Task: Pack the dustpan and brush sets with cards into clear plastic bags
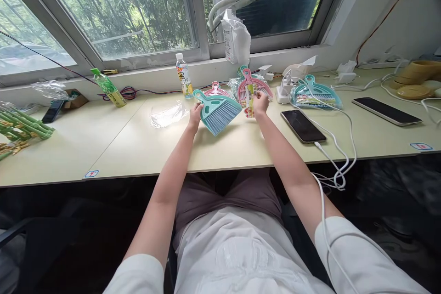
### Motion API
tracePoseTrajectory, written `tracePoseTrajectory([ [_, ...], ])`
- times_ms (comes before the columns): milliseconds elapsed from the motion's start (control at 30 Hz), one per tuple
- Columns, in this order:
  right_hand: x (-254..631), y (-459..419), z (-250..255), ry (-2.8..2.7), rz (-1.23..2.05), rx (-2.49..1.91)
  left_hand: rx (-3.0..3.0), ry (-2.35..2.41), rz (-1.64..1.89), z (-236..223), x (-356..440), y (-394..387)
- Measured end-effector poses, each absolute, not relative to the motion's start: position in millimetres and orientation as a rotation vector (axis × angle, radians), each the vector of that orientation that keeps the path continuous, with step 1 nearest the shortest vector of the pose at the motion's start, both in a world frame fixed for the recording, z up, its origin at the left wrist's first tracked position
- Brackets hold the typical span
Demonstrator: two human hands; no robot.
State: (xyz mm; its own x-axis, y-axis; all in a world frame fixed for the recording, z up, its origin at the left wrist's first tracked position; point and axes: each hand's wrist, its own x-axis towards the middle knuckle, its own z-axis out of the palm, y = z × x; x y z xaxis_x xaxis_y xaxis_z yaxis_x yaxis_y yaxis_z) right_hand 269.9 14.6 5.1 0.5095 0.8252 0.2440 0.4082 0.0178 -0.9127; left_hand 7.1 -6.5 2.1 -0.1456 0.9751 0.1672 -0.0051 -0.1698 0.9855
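Note:
My left hand (195,116) is closed on the handle end of a teal mini broom (217,111) whose pale blue bristles fan out to the right over the desk. My right hand (260,102) grips a pink mini dustpan and broom set (251,86) with a printed label, held just above the desk near the window sill. Another pink set (216,89) lies behind the teal broom. A clear plastic wrapper (167,115) lies flat to the left of my left hand.
A teal dustpan set in wrapping (316,93) lies to the right by a white power strip (284,94). Two phones (303,126) (386,111) lie on the desk (138,151), one on a white cable. A drink bottle (183,76), green packet (109,87) and tape rolls (415,78) stand along the back.

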Motion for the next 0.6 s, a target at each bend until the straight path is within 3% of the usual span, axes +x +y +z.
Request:
tracePoseTrajectory([
  [267, 280.7, 3.5, 5.4, -1.225, -0.132, -1.848, 1.313, 1.113, 1.411, 0.4, 12.0, -11.2],
  [600, 288.4, 14.0, -15.0, -1.349, -0.211, -1.899, 1.326, 1.199, 1.304, -3.0, 15.1, -6.7],
])
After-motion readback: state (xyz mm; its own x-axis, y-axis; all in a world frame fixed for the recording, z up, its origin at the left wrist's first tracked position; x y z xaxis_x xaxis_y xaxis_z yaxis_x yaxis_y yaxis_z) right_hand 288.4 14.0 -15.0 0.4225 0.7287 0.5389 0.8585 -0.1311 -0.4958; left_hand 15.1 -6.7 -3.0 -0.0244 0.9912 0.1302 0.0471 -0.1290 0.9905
